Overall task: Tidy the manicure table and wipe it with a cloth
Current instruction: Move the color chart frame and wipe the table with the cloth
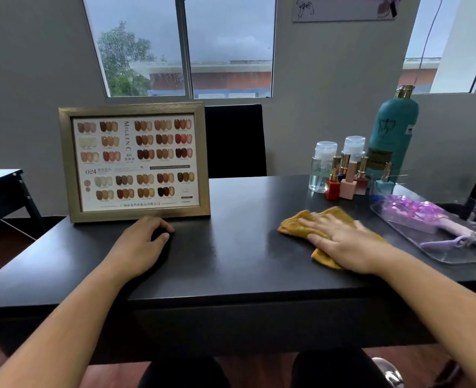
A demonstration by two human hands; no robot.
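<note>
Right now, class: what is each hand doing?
Left hand: loosely curled, empty, resting on the table.
Right hand: open flat, pressing the yellow cloth.

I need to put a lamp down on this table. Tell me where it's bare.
Bare: the middle of the table, between the framed colour chart and the cloth under the right hand, back to the far edge. Crowded: the right side, with polish bottles, the teal bottle and the tray. The left hand rests before the chart.

Nail salon station: gold-framed nail colour swatch chart at the black table's far left edge; square-based polish bottles and clear pump dispensers toward far right corner.
</note>
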